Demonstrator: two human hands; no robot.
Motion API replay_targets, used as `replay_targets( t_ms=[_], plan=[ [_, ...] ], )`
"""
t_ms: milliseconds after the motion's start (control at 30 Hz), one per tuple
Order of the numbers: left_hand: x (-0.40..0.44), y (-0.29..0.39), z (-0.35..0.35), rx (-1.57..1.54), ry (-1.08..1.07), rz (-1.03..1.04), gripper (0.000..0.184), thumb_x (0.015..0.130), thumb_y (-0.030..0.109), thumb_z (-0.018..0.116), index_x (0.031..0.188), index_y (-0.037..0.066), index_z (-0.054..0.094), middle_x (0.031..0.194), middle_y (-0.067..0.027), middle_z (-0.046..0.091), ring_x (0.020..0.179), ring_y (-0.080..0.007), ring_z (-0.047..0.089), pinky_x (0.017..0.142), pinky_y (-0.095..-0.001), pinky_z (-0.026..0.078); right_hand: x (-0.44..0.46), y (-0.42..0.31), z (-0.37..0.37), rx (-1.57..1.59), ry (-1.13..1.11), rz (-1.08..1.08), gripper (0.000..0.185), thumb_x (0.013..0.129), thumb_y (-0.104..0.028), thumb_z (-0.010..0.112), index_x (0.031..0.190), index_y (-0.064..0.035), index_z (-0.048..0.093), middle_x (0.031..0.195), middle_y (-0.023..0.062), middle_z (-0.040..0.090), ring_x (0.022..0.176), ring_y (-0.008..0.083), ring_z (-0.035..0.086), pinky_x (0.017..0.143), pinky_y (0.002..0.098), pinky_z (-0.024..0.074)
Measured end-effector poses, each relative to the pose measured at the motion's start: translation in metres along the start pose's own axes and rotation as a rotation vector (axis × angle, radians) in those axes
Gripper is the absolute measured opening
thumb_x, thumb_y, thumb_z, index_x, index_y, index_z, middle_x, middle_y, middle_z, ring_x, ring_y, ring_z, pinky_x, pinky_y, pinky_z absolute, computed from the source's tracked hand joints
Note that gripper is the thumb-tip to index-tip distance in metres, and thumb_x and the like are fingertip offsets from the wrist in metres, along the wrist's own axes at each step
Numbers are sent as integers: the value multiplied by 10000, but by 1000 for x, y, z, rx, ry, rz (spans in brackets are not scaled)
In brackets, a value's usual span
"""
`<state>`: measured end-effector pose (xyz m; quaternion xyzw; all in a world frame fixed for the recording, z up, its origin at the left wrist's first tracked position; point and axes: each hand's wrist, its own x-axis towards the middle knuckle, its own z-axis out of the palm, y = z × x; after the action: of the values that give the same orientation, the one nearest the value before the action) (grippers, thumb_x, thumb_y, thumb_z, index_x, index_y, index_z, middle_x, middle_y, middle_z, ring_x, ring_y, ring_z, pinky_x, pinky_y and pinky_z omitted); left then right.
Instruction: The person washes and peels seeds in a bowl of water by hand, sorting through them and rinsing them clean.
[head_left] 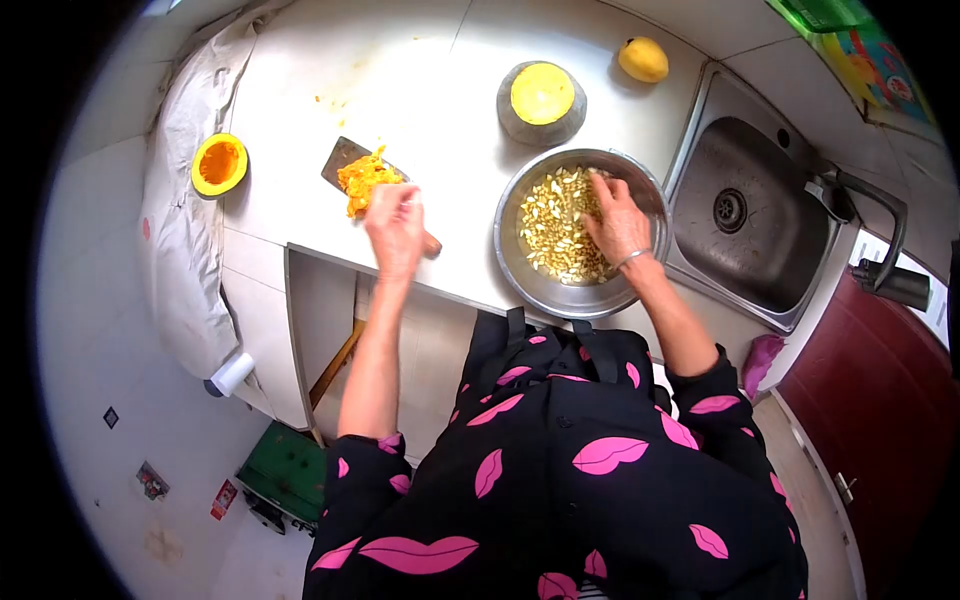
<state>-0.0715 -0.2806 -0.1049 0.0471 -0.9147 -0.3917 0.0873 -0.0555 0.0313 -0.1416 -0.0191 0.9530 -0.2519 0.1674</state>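
My right hand (617, 222), with a bracelet at the wrist, reaches into a large metal bowl (512, 275). Its fingers are apart, touching or just over the pale pumpkin seeds (560, 225), which seem to lie in liquid. My left hand (396, 230) is raised near a cleaver (345, 155), fingers pinched together; what they hold, if anything, I cannot make out. Orange pumpkin pulp (362, 180) is heaped on the cleaver's blade, and its wooden handle shows beside my left hand. Behind the bowl stands a cut pumpkin (543, 100), its yellow flesh facing up.
A hollowed pumpkin piece (219, 166) sits at the counter's left end, near a draped cloth (190, 230). At the back right lies a yellow fruit (643, 60). A steel sink (750, 215) with a dark faucet (885, 225) adjoins the bowl on the right.
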Motion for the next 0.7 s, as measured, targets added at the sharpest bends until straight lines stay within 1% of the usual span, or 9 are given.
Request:
replay_targets(
  t_ms=[133,233,300,367,467,500,567,600,700],
  plan=[
    [-26,50,31,-169,-170,-59,115,802,-32,634,905,11,663,838,-83,601,669,-140,592,610,-262,494,14,-27,17,31,-38,-24,550,779,-231,716,1259,-135,465,1053,149,510,908,349,613,721,474,516],
    [-36,62,43,-211,-220,-118,125,808,-26,636,921,12,672,861,-74,612,714,-130,594,629,-243,493,14,-41,36,49,-77,-79,378,792,-255,691,1097,-118,516,1028,177,522,823,382,628,693,497,511],
    [-40,60,47,-224,-254,-164,135,821,-20,632,944,12,680,883,-60,618,772,-113,590,640,-226,489,10,-48,48,83,-50,-80,233,774,-174,661,976,-107,567,912,182,577,766,417,625,677,517,503],
    [-46,55,48,-275,-277,-202,134,838,-19,623,960,1,674,895,-55,609,788,-101,584,648,-214,489,7,-38,70,171,-40,-82,206,777,-125,644,978,-88,625,874,156,646,770,369,657,671,475,520],
    [-48,48,49,-335,-324,-280,130,865,-11,604,981,-12,663,913,-53,607,793,-96,590,678,-216,509,10,-11,100,910,-422,202,206,822,-117,640,1014,-45,661,912,126,694,833,265,687,659,377,542],
    [-49,46,49,-370,-341,-313,132,874,-8,597,991,-18,658,923,-54,608,795,-95,593,691,-218,517,7,-23,68,1219,-589,431,256,875,-111,625,1102,7,632,1011,120,686,905,190,681,716,295,560],
    [-51,45,50,-427,-378,-375,137,887,-3,587,1007,-27,650,940,-58,615,797,-94,599,710,-223,528,1,-17,56,1500,-652,513,237,918,-104,575,1118,17,615,1042,143,673,950,199,678,774,287,571],
    [-52,46,50,-449,-398,-405,141,891,-2,584,1014,-30,646,947,-59,619,797,-95,602,718,-226,532,-2,-12,48,1568,-675,507,269,945,-97,518,1175,32,574,1098,173,651,989,237,667,836,320,567],
    [-56,46,56,-467,-455,-443,149,892,3,584,1025,-33,641,956,-63,633,797,-95,607,721,-228,533,-8,-4,30,1698,-729,503,312,968,-115,465,1222,56,524,1166,195,620,1053,273,640,872,360,553]
  ],
)
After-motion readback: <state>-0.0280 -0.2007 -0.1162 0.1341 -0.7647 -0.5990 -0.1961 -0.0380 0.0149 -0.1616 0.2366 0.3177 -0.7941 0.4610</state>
